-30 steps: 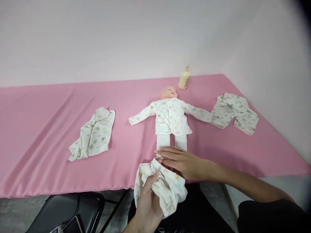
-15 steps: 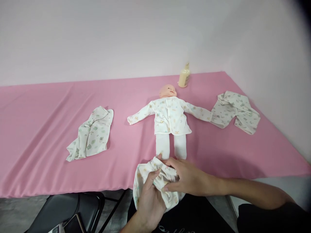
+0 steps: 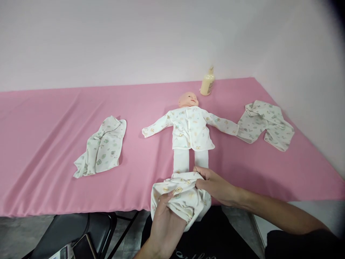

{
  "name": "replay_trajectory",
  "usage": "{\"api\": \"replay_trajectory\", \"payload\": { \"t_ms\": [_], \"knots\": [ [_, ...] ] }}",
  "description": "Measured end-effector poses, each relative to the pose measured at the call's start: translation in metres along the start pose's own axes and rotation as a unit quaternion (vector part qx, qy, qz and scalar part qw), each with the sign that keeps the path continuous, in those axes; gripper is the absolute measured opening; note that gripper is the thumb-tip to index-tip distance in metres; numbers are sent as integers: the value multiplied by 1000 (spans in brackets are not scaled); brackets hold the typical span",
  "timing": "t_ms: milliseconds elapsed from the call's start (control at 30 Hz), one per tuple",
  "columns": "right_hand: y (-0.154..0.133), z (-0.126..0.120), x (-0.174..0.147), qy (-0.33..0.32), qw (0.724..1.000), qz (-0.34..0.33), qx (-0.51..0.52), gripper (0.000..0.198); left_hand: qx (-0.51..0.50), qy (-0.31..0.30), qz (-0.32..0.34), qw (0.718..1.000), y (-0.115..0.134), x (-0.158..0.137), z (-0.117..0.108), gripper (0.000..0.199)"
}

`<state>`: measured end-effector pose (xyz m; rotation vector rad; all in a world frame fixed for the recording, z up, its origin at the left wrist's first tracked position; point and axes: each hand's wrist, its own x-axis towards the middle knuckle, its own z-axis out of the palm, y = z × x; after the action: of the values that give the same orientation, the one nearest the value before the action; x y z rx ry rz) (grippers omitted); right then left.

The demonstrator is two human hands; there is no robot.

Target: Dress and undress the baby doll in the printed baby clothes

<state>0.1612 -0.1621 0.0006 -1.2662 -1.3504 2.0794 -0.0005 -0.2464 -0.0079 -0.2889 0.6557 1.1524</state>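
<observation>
A pair of white patterned baby pants is bunched between my hands at the table's front edge. My left hand grips the pants from below, thumb on top and the other fingers hidden behind or inside the cloth. At the waistband's right end, my right hand pinches the fabric between thumb and fingers. Just beyond lies a baby doll on its back, arms spread, in a white printed jacket. Its white legs point toward me, and the pants cover or overlap their lower ends; I cannot tell which.
A pump bottle stands behind the doll's head. Patterned garments lie on the pink cloth: a top at left and pants at right, touching the doll's sleeve. A black chair with a phone is below left.
The waistband is now stretched straighter across the doll's legs. My right hand has shifted right and slightly up with its edge, while my left hand keeps hold lower down.
</observation>
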Motion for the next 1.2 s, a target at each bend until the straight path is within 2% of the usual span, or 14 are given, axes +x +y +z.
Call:
{"api": "replay_trajectory", "payload": {
  "t_ms": [133,233,333,433,500,567,667,800,967,1200],
  "knots": [
    [7,3,5,14,989,30,144,10,1,-24,-1,1000,1,1,-1,56],
    [5,2,6,-9,987,33,160,15,15,-42,-1,999,2,0,0,56],
    [-1,-1,4,-46,998,19,36,37,31,-48,12,998,2,-1,2,56],
    [-6,-4,0,-97,986,-14,-133,57,44,-40,13,998,1,-1,2,55],
    [-9,-4,-1,-135,969,-22,-204,51,44,-33,9,998,1,0,1,55],
    [-11,-3,-3,-153,955,-32,-252,36,37,-26,7,999,0,1,-1,55],
    [-16,0,-4,-161,941,-86,-286,14,27,-19,13,999,0,1,-2,55],
    [-19,3,-7,-150,936,-157,-278,10,31,-21,30,999,0,0,-1,55],
    [-16,3,-14,-129,934,-180,-280,4,36,-28,33,998,-2,-1,-1,55],
    [-8,5,-16,-80,929,-184,-312,12,61,-15,53,997,-3,-3,2,57]
  ]
}}
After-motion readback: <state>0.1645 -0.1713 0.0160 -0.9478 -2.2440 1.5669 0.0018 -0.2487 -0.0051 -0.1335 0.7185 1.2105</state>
